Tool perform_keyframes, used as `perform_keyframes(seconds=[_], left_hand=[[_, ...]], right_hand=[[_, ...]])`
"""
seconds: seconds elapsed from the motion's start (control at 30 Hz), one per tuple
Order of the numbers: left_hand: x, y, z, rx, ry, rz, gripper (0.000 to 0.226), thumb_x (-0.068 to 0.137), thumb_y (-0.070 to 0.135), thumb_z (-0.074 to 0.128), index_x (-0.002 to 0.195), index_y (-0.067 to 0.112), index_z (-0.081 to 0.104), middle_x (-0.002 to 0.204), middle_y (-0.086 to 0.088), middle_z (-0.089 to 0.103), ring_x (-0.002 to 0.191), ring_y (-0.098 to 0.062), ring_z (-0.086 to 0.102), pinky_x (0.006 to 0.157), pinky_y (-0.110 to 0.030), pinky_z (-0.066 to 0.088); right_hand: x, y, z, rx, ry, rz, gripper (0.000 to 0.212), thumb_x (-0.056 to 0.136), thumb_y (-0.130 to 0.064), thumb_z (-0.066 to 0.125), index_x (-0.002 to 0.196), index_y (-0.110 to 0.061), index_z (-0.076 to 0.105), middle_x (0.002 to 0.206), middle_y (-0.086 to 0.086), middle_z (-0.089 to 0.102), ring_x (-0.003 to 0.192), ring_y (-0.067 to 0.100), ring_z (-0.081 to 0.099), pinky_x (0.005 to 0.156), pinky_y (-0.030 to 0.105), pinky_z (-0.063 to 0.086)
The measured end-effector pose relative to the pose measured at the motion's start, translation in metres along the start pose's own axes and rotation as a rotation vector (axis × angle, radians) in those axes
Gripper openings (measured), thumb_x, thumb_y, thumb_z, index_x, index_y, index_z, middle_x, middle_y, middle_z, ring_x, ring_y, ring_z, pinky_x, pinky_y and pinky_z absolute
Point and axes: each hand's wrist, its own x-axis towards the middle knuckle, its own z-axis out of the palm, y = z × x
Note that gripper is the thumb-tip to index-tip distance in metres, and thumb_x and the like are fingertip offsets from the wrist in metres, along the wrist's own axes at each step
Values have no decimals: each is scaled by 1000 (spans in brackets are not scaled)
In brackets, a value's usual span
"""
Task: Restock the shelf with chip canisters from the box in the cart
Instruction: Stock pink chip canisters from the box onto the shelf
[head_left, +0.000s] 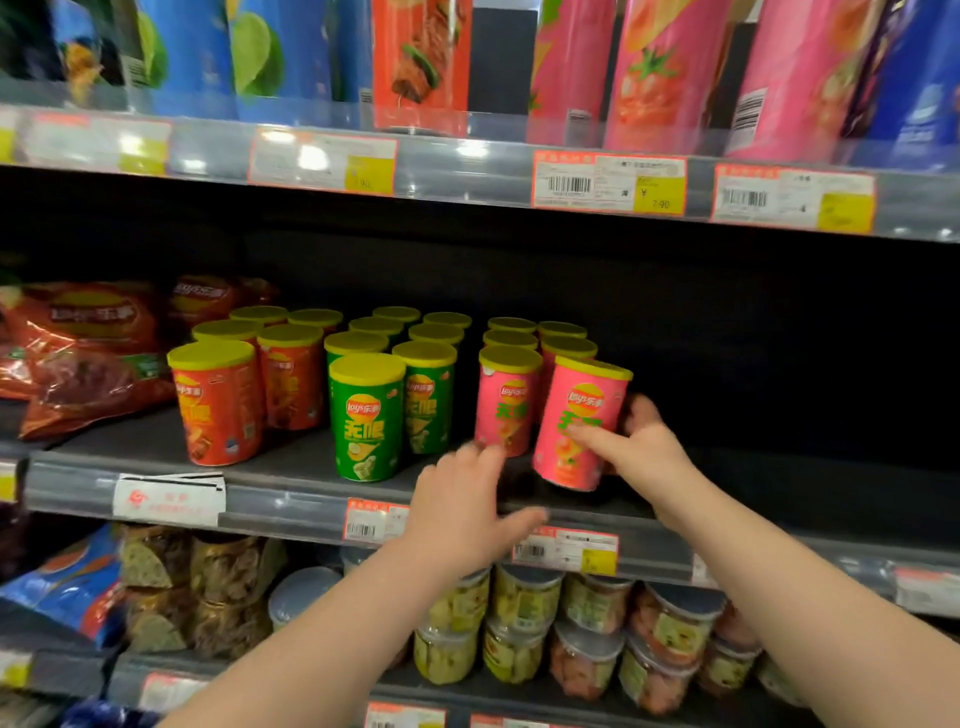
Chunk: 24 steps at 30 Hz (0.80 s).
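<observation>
The upper edge is cutting off the tops of the tall canisters (660, 78) on the top shelf, and the left edge is slicing through the red bags (78, 353). Glare and blur are washing out the price tags (322, 163), so we are not reading most of their print. Our right hand (644, 447) is reaching behind the tilted pink canister (576, 431), which is hiding most of its fingers. Our left hand (462, 514) is showing blurred and covering the foot of the upright pink canister (506, 405); we are not making out whether it touches. The rear canisters (395, 314) are showing only their lids. Our forearms are hiding some of the jars (524, 623) below.
</observation>
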Motion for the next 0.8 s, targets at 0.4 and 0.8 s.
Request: perform_keyframes(seconds=[0.4,0.8], left_hand=[[-2,-24,34,282,171,168,63,60,74,33,86,27,66,82,7,62,74,-18,61,60,-32,49],[-4,-21,25,290,29,151,68,75,74,42,121,25,53,118,3,52,111,-23,50,90,-37,38]], right_hand=[[31,18,7,-293,24,94,78,72,-22,82,134,-12,36,134,10,52,121,27,51,93,35,42],[38,18,10,-305,-2,89,65,79,-21,75,135,-12,42,138,10,51,124,27,50,95,34,40]])
